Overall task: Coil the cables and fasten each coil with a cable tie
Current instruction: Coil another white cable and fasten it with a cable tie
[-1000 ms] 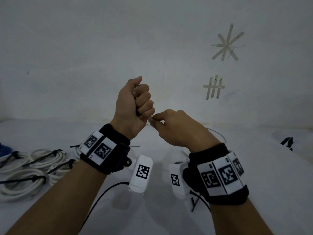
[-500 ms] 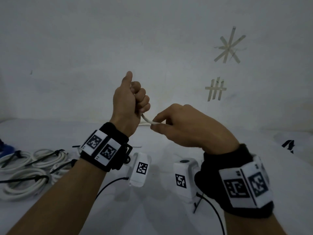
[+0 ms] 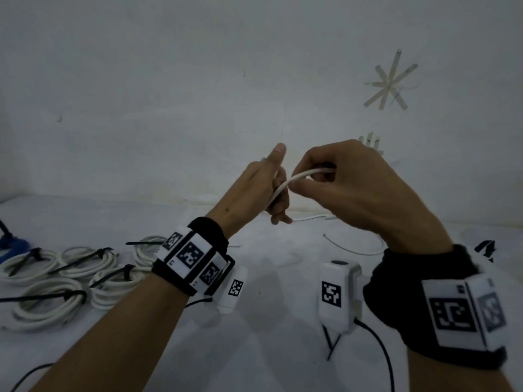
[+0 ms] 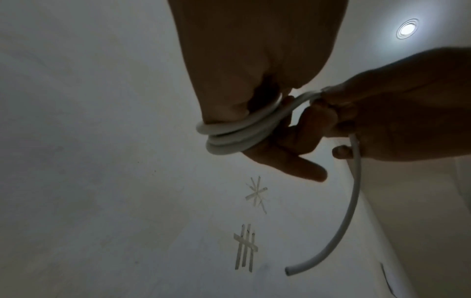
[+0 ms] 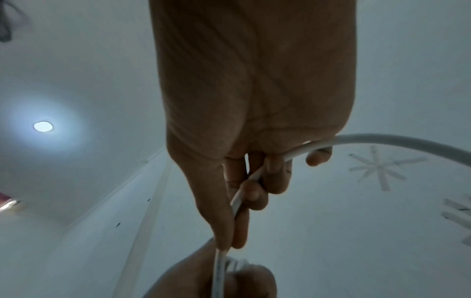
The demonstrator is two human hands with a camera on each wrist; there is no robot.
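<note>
several tied coils (image 3: 56, 281) done. white cable (image 4: 237, 133) looped round left hand (image 3: 254, 190) fingers; right hand (image 3: 348, 190) pinches short free tail (image 4: 349, 217). left: last wrap, tie.

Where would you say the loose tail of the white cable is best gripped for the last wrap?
Probably near the cut end, coming from below: the tail hangs free under the right hand, while the wound turns sit tight around the left hand.
</note>
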